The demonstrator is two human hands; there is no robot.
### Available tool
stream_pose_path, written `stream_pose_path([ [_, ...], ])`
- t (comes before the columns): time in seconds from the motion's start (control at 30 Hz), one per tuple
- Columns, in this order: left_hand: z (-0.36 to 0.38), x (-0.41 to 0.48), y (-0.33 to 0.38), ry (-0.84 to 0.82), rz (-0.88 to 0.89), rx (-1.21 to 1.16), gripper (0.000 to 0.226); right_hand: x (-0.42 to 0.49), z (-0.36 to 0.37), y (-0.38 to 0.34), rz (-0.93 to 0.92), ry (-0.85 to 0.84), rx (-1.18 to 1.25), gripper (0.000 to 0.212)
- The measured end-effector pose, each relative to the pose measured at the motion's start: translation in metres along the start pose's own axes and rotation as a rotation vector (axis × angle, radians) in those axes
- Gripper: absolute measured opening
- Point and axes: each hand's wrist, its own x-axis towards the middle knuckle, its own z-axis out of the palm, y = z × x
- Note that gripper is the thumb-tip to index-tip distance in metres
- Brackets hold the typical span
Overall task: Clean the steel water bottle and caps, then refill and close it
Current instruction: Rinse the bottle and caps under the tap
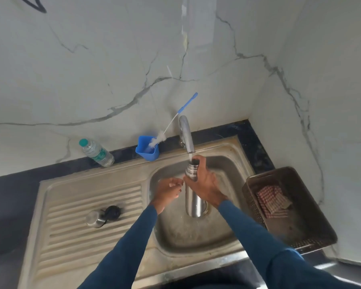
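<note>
steel bottle [193,202] upright, uncapped, threaded neck under tap stream.

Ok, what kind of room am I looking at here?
Most likely a home kitchen: a steel sink with a ribbed drainboard set in a dark counter, a tap running into the steel bottle the right hand holds, and a bottle brush in a blue cup.

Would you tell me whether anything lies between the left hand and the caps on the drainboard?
Nothing visible does: only bare ridged drainboard separates the left hand, over the left side of the sink, from the black cap and the steel cap.
</note>
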Motion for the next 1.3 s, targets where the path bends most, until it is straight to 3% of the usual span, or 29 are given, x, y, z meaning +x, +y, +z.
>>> stream_pose_path([
  [0.07,-0.002,-0.002,0.001,0.000,0.007,0.010,0.017,0.002,-0.010,-0.001,0.047,-0.028,0.076,0.064],
  [0.23,0.002,-0.008,0.013,-0.083,-0.005,-0.032,0.019,0.007,-0.027,0.001,0.393,-0.147,0.472,0.056],
  [0.37,0.000,-0.014,0.018,-0.101,0.026,-0.050,0.014,0.003,-0.011,0.010,0.632,-0.198,0.742,0.075],
  [0.53,-0.006,-0.015,0.017,-0.097,-0.015,-0.079,0.019,-0.013,-0.013,-0.001,0.773,-0.307,1.126,0.051],
  [0.93,0.003,-0.009,0.025,-0.107,-0.010,-0.059,0.019,-0.028,-0.030,-0.012,0.732,-0.235,1.224,0.055],
  [1.1,0.004,-0.011,0.027,-0.114,-0.016,-0.052,0.019,-0.042,-0.046,-0.031,0.669,-0.216,1.157,0.035],
  [1.23,0.003,-0.014,0.028,-0.115,-0.005,-0.050,0.019,-0.064,-0.073,-0.095,0.549,-0.109,1.066,0.029],
  [1.3,0.003,-0.015,0.029,-0.115,-0.002,-0.049,0.019,-0.050,-0.059,-0.061,0.563,-0.108,1.120,0.028],
])
